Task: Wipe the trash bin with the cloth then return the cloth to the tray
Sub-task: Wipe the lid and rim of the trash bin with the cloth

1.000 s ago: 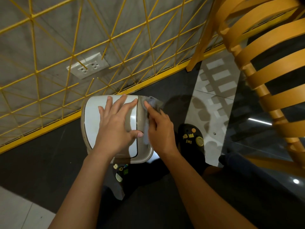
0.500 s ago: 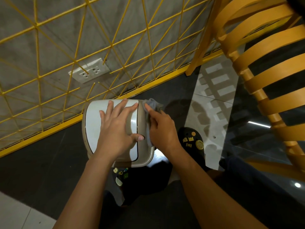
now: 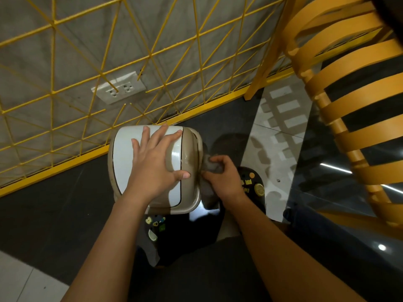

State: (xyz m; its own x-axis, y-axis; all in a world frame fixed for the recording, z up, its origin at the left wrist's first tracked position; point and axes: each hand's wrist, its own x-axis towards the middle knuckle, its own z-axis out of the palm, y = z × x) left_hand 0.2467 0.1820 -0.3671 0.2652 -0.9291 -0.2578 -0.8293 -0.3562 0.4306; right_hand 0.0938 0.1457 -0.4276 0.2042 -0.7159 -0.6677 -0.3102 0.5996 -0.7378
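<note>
Grey cloth sits bunched in the right hand, whose fingers curl round it and press it against the right side of the beige trash bin; the left hand lies flat on the bin's white lid, fingers spread, just left of the right hand; beyond both hands stands a yellow wire grid, with a wall socket behind it.

I see the rounded beige plastic trash bin, topped by a white swing lid, standing upright on the dark floor just beside the yellow floor rail. The crumpled grey cloth is bunched in the right hand, pressed against the bin's right side under the rim.
</note>
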